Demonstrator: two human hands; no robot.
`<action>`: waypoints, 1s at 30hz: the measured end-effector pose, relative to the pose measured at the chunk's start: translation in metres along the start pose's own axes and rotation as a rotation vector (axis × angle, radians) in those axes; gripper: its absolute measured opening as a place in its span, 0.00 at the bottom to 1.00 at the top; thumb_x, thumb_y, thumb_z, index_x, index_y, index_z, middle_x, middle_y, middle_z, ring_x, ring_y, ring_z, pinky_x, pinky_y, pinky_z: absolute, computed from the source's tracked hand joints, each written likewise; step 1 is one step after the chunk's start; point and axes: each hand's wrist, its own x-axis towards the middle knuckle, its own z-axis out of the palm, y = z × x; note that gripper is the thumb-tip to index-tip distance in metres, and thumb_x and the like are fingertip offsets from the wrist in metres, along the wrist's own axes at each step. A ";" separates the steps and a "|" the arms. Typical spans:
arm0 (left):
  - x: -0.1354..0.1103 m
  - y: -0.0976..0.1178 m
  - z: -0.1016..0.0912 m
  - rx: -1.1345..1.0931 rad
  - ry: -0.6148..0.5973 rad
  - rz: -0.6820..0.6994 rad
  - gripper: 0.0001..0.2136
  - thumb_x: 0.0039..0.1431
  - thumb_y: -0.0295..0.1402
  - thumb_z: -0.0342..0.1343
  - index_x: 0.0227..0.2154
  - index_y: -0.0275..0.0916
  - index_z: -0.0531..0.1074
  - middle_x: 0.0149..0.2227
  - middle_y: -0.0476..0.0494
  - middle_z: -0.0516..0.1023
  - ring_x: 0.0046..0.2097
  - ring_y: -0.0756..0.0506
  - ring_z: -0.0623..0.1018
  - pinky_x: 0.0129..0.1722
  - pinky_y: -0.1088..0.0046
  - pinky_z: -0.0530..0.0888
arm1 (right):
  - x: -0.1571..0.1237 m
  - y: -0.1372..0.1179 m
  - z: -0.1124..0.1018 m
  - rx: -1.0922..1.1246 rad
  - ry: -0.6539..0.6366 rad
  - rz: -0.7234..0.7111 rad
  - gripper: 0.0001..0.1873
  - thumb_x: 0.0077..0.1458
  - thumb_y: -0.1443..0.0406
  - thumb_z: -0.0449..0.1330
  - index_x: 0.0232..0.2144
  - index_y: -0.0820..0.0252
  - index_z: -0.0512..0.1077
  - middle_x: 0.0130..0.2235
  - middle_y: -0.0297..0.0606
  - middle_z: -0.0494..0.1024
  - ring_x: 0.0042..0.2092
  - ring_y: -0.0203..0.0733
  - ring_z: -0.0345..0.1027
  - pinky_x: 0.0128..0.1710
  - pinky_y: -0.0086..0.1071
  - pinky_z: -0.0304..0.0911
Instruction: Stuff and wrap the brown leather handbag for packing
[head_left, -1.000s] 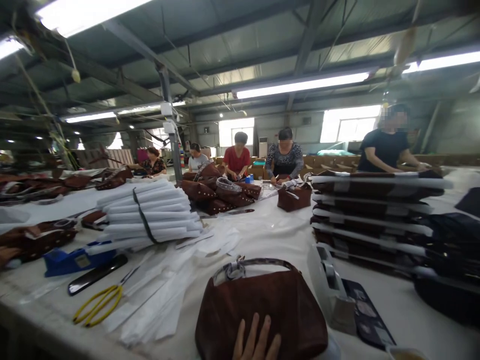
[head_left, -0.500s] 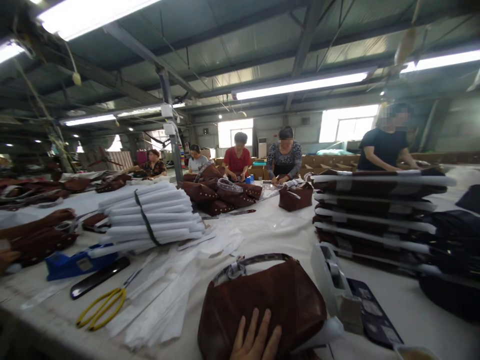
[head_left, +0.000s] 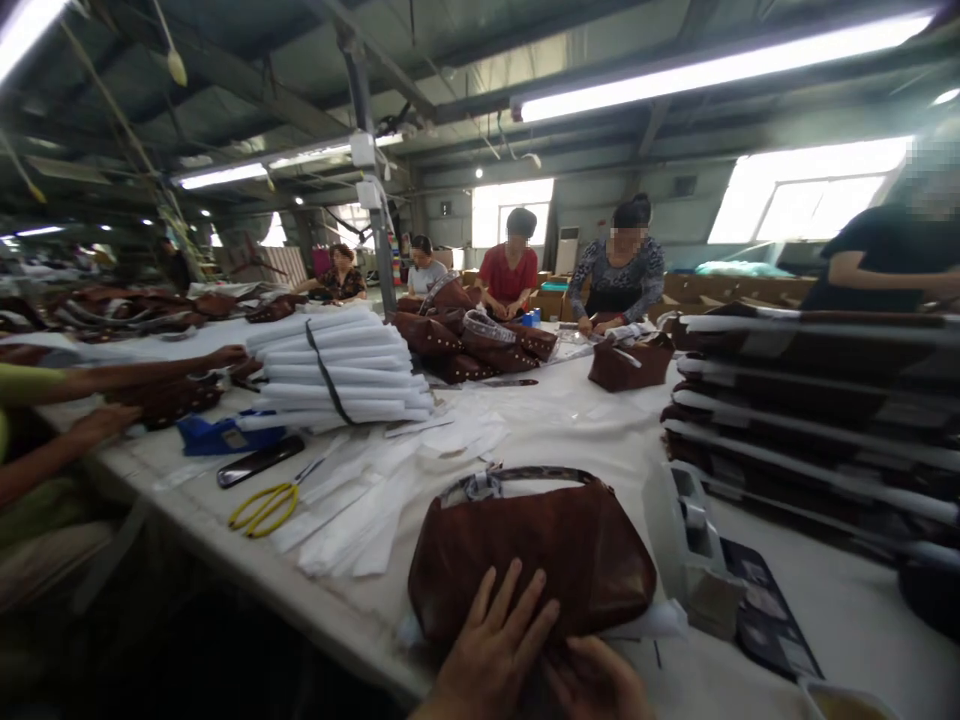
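Note:
A brown leather handbag (head_left: 525, 540) lies at the near edge of the table, its patterned wrapped handle (head_left: 517, 480) arching at the top. My left hand (head_left: 499, 635) presses flat on its front, fingers spread. Close beside it, my right hand (head_left: 600, 680) is at the bag's lower edge with curled fingers; dark brown material shows by the fingertips, but what they grip is unclear. White paper strips (head_left: 360, 510) lie left of the bag. Beyond them are yellow-handled scissors (head_left: 264, 508), a dark phone-like slab (head_left: 260, 462) and a blue tape dispenser (head_left: 225, 432).
A strapped bundle of white sheets (head_left: 360, 370) stands left; a tall stack of wrapped brown pieces (head_left: 795, 420) rises right. A grey tape dispenser (head_left: 694, 530) sits right of the bag. More brown bags (head_left: 465, 340) lie farther back. A co-worker's arms (head_left: 127, 390) reach in left; other people stand behind.
My right hand has come into view at the bag's lower edge. My left hand stays on the bag. The view has turned left and down, showing more of the co-worker at left.

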 end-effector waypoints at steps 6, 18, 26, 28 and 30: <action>0.009 -0.001 0.009 0.023 0.015 -0.128 0.21 0.70 0.34 0.48 0.63 0.47 0.61 0.71 0.45 0.51 0.66 0.38 0.63 0.60 0.58 0.68 | 0.000 -0.004 -0.003 0.335 0.023 0.239 0.05 0.44 0.64 0.69 0.21 0.57 0.78 0.40 0.41 0.84 0.52 0.50 0.75 0.65 0.46 0.58; 0.000 0.008 0.037 -0.087 0.087 -0.185 0.16 0.67 0.37 0.53 0.57 0.51 0.69 0.66 0.54 0.63 0.65 0.41 0.66 0.63 0.59 0.68 | 0.047 -0.102 0.040 -1.075 -0.416 -0.155 0.14 0.59 0.54 0.60 0.40 0.53 0.80 0.36 0.39 0.82 0.37 0.46 0.77 0.39 0.34 0.71; -0.001 0.012 0.047 -0.075 0.147 -0.220 0.17 0.67 0.38 0.54 0.57 0.52 0.69 0.67 0.52 0.62 0.65 0.40 0.66 0.63 0.59 0.67 | 0.229 -0.069 0.140 -1.543 -0.638 -0.508 0.10 0.57 0.64 0.61 0.41 0.57 0.77 0.40 0.39 0.80 0.39 0.43 0.75 0.41 0.34 0.68; -0.002 0.015 0.052 -0.058 0.171 -0.222 0.17 0.66 0.39 0.54 0.57 0.52 0.69 0.66 0.51 0.64 0.64 0.39 0.67 0.62 0.58 0.68 | 0.257 -0.043 0.160 -1.557 -0.790 -0.482 0.11 0.54 0.64 0.65 0.41 0.58 0.77 0.40 0.39 0.80 0.38 0.41 0.74 0.40 0.32 0.67; -0.003 0.016 0.056 -0.045 0.182 -0.217 0.17 0.66 0.41 0.54 0.57 0.53 0.69 0.65 0.50 0.65 0.64 0.38 0.68 0.61 0.57 0.69 | 0.273 -0.018 0.177 -1.564 -0.908 -0.465 0.18 0.48 0.63 0.71 0.43 0.56 0.78 0.43 0.39 0.79 0.40 0.42 0.74 0.40 0.32 0.68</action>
